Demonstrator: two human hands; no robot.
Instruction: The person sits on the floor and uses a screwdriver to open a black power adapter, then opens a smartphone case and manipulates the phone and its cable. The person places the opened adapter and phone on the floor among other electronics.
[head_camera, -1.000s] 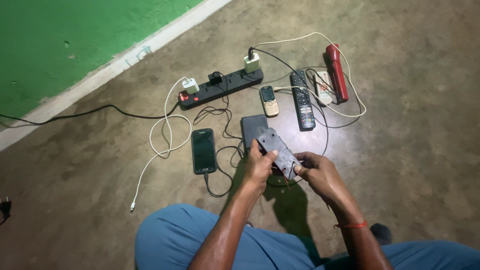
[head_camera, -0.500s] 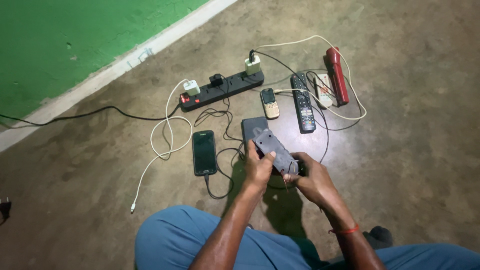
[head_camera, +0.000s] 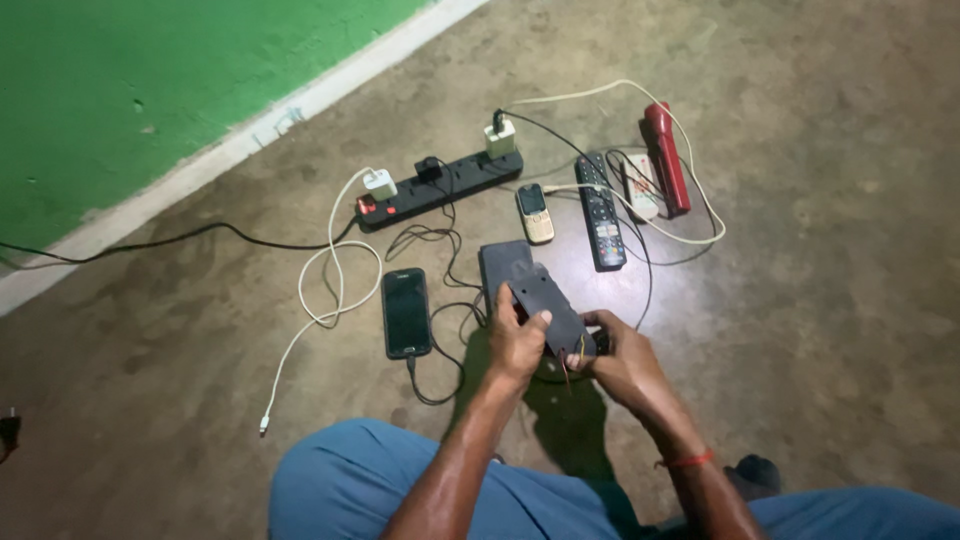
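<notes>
A flat dark grey device casing (head_camera: 545, 305) is held above the concrete floor (head_camera: 820, 300) by both hands, just in front of the knees. The step in hand is judged to be work at the near end of the casing, where thin red and yellow wires (head_camera: 570, 365) are seen to hang out. The left hand (head_camera: 517, 345) is closed around the left edge of the casing, with the thumb laid on the top face and the fingers wrapped below. The right hand (head_camera: 622, 362) is closed at the near right corner, where the wires emerge; whether the wires themselves are pinched between its fingertips cannot be told. The next move is judged to call for a steady left-hand hold while fine fingertip work is done by the right hand at the wire end, since the wires are thin and easily strained. A second dark slab (head_camera: 500, 265) lies on the floor just beyond the held casing, partly hidden by it. A black smartphone (head_camera: 406, 312) lies to the left on its cable, and a black power strip (head_camera: 440, 187), a small keypad phone (head_camera: 534, 212), a remote control (head_camera: 600, 210) and a red torch (head_camera: 667, 155) lie farther off.
</notes>
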